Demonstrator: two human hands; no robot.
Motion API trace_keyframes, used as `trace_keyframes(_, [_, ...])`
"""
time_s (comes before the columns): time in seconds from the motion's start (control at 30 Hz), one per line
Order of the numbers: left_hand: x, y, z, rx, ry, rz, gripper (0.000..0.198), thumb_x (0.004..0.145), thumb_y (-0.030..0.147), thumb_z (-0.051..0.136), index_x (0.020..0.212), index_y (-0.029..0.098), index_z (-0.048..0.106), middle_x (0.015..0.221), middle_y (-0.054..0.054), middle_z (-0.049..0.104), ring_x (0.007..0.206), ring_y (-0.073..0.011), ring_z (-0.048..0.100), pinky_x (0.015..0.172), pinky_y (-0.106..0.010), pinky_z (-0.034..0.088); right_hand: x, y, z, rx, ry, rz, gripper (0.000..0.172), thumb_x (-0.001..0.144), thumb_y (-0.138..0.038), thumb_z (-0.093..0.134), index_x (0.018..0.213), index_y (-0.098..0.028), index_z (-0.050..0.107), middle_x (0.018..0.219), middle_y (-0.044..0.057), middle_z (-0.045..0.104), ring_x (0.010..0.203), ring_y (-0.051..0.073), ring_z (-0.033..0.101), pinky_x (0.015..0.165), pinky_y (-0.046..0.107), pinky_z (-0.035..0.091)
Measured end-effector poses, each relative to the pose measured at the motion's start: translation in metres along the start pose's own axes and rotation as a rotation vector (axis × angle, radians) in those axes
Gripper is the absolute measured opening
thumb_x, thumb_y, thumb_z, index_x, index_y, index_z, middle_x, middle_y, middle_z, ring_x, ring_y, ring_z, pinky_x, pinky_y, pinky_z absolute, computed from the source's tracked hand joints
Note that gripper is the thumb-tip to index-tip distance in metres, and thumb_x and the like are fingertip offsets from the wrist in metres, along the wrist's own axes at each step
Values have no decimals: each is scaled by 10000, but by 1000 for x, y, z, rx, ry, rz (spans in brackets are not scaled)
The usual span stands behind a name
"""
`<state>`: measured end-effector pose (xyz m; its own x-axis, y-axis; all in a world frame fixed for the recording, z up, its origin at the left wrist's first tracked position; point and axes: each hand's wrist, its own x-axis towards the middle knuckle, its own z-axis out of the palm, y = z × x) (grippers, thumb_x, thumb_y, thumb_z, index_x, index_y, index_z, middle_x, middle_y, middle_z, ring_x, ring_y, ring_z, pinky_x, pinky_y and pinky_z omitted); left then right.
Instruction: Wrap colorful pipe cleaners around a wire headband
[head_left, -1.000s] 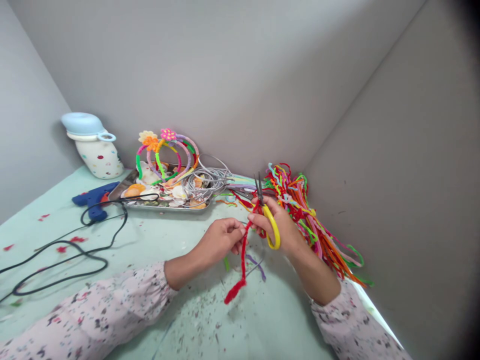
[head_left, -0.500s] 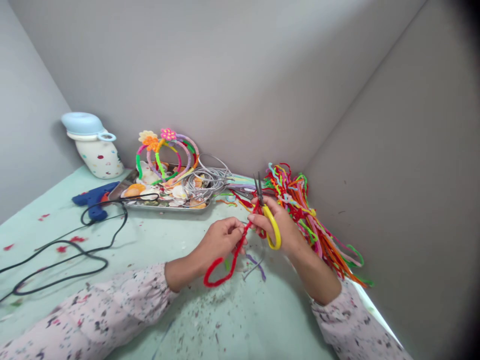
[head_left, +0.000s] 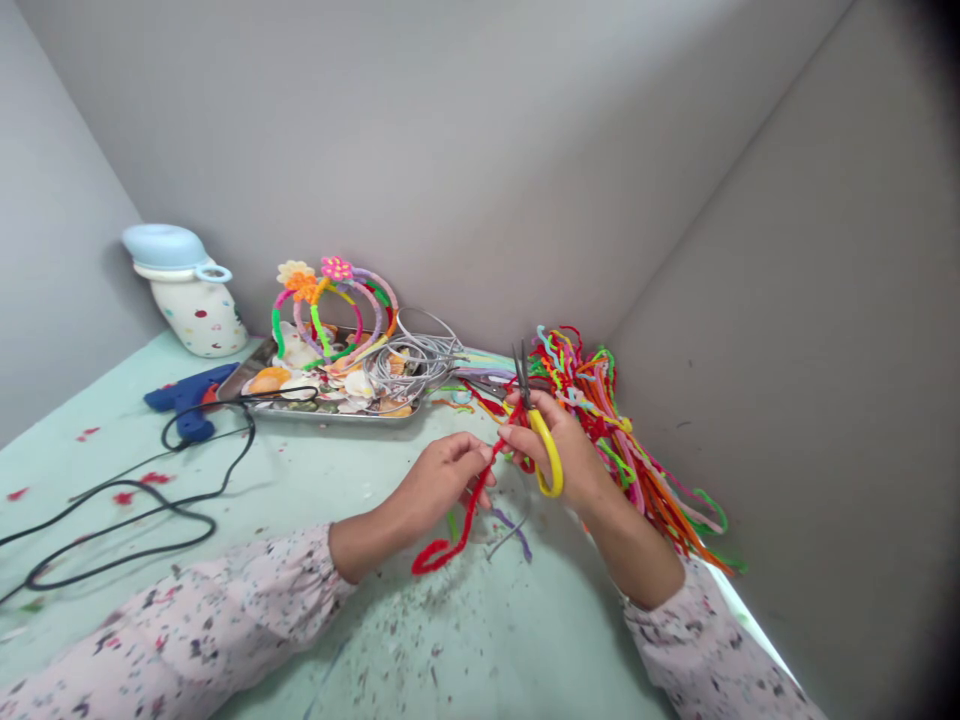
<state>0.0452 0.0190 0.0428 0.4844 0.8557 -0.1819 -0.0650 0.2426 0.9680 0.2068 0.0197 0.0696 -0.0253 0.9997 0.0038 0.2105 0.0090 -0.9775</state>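
A fuzzy red pipe cleaner (head_left: 469, 522) runs between my two hands, its curled tail hanging below my left hand. My left hand (head_left: 452, 475) pinches it between thumb and fingers. My right hand (head_left: 551, 440) holds the upper part of the same pipe cleaner, and yellow-handled scissors (head_left: 546, 452) rest in that hand too, blades pointing up and away. Whether the scissors' handles are around a finger or only against the palm I cannot tell. Below the hands, a purple pipe cleaner piece (head_left: 513, 533) lies on the table.
A metal tray (head_left: 360, 418) holds shells, coiled silver wire (head_left: 420, 365) and pipe-cleaner-wrapped hoops (head_left: 315, 325) with flowers. Left of it lie a blue glue gun (head_left: 193, 395) with a black cord (head_left: 180, 508) and a bottle (head_left: 196, 310). Pipe cleaners (head_left: 637, 460) heap against the right wall.
The red pipe cleaner's hanging loop has narrowed and flattened, its tail drawn slightly. My right hand and the scissors have shifted a little to the right.
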Motion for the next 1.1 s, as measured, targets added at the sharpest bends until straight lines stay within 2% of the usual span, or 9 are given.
trace_keyframes(0.3, [4, -3, -2, 64, 65, 69, 123, 771, 271, 560, 744, 172, 493, 623, 31, 582, 474, -97, 556, 546, -241, 420, -3, -7, 0, -15, 36, 6, 396, 704, -363, 674, 1027, -211, 501, 599, -64, 520, 495, 105, 481, 467, 229, 370])
trace_keyframes(0.6, [4, -3, -2, 107, 102, 85, 66, 730, 230, 537, 717, 185, 492, 593, 37, 572, 467, -98, 531, 522, -236, 416, -1, -2, -1, 55, 50, -54, 379, 701, -341, 648, 1025, -217, 496, 692, -46, 551, 515, 97, 487, 478, 227, 382])
trace_keyframes(0.83, [3, -3, -2, 186, 149, 137, 26, 729, 200, 499, 708, 192, 487, 549, 54, 505, 470, -89, 461, 492, -219, 359, 1, 0, -1, 84, 72, -66, 382, 700, -336, 650, 1013, -226, 461, 721, -38, 552, 537, 100, 496, 477, 219, 387])
trace_keyframes(1.1, [-2, 7, 0, 237, 165, 161, 29, 742, 194, 499, 720, 183, 484, 563, 67, 436, 499, -80, 370, 501, -221, 294, 2, 1, -5, 71, 72, -109, 336, 706, -324, 659, 967, -233, 467, 697, -45, 553, 560, 116, 523, 520, 240, 413])
